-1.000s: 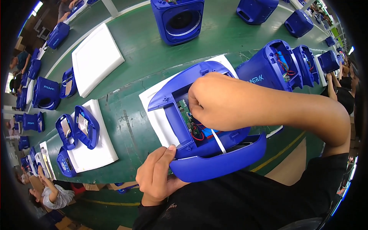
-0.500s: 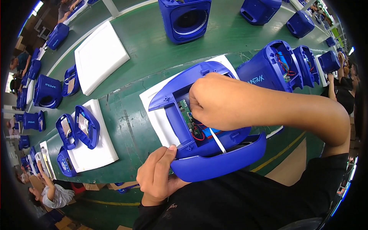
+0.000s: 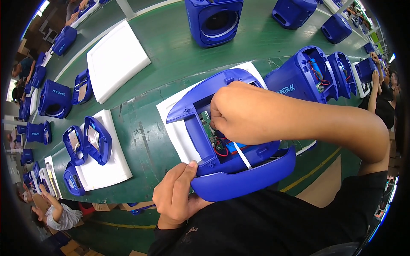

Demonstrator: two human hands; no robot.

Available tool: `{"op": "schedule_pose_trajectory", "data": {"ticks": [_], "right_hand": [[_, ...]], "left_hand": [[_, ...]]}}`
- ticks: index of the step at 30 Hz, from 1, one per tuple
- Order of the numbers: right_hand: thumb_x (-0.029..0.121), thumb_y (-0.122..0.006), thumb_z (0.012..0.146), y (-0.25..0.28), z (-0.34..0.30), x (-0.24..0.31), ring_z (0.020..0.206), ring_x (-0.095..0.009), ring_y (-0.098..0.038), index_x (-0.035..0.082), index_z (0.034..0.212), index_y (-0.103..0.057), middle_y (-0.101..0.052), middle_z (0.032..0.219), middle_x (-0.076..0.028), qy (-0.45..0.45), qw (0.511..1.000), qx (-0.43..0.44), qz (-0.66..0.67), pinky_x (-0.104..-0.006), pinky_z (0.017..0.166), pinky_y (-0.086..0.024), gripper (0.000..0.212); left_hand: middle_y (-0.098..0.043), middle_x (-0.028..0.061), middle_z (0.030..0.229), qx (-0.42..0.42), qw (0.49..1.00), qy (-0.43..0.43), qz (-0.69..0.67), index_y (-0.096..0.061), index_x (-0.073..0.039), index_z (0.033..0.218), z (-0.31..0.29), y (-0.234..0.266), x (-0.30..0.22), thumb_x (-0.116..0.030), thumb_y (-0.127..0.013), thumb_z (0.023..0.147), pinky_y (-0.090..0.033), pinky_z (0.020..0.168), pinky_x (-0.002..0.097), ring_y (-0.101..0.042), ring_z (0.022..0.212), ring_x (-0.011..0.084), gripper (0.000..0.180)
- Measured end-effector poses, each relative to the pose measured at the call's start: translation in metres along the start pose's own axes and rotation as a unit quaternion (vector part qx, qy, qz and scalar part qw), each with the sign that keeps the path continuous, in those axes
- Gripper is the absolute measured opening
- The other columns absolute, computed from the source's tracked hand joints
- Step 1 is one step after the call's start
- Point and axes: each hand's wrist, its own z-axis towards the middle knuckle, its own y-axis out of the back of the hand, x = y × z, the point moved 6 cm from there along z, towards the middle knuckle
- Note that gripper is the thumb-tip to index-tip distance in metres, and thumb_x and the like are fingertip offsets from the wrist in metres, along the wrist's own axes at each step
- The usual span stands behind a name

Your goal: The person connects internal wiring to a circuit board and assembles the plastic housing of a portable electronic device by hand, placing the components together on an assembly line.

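An open blue speaker housing point(image 3: 192, 115) lies on a white foam pad point(image 3: 171, 130) in front of me. Inside it are a green circuit board point(image 3: 209, 133), red wires and a blue battery pack point(image 3: 232, 148). My right hand point(image 3: 241, 113) is closed and reaches into the housing at the board; its fingertips and whatever they pinch are hidden. On the near side a curved blue panel point(image 3: 243, 181) leans against the housing, joined by a white strip point(image 3: 243, 157). My left hand point(image 3: 177, 187) grips the panel's left end, fingertips against the housing's corner.
Several open blue housings point(image 3: 294, 79) stand to the right. On the left, blue end panels point(image 3: 97, 141) rest on another foam pad point(image 3: 115, 170). Across the green bench, a belt carries a foam tray point(image 3: 117, 59) and a speaker housing point(image 3: 214, 23). Other people work at both sides.
The speaker housing and foam tray on the far belt have shifted right. My hands stay nearly where they were, and the near panel has tipped up very slightly.
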Motion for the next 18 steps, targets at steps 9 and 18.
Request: {"op": "schedule_pose_trajectory", "data": {"ticks": [9,18], "right_hand": [[0.016,-0.067,0.103,-0.001,0.0,0.003,0.088,-0.051,-0.075,-0.01,0.09,-0.078,-0.075,0.086,-0.033,0.001,1.0,0.015,0.001,-0.0548,0.085,-0.061,0.031],[0.016,-0.066,0.102,-0.005,0.001,0.001,0.087,-0.051,-0.075,-0.01,0.09,-0.077,-0.074,0.086,-0.034,0.05,0.997,0.004,-0.052,-0.0548,0.083,-0.061,0.031]], "left_hand": [[-0.077,0.0145,0.095,-0.002,1.0,-0.001,0.006,-0.079,0.005,0.111,0.001,-0.001,-0.002,-0.048,-0.099,0.08,-0.065,0.066,0.0344,-0.078,0.077,0.027,0.065],[-0.076,0.014,0.092,-0.001,1.0,-0.009,0.007,-0.078,0.006,0.11,0.002,-0.002,-0.002,-0.043,-0.1,0.081,-0.065,0.066,0.0347,-0.078,0.076,0.0276,0.06]]}}
